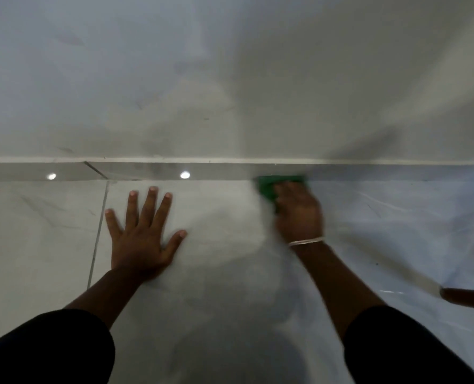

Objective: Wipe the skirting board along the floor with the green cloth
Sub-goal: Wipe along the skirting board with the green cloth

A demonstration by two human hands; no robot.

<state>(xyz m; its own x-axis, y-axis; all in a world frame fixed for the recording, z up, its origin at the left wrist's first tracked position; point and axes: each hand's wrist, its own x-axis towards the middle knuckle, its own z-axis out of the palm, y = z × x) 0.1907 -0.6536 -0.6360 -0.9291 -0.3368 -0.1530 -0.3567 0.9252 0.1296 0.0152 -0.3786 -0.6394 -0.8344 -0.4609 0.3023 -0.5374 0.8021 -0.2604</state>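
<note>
Against skirting board (147, 171), right hand (298, 214) pressing green cloth (269, 187), left hand (140, 234) flat on floor (36, 231)

Both forearms are bare, with black sleeves (50, 347) pushed up toward the elbows. A thin pale bangle (305, 241) circles the wrist of the right hand (298, 214). The left hand (140, 239) wears nothing.

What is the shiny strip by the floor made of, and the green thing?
Skirting board: probably glazed tile or polished stone; it mirrors two round lights.
Green cloth: seems soft fabric, bunched under the right hand, though motion blur hides its weave.
</note>
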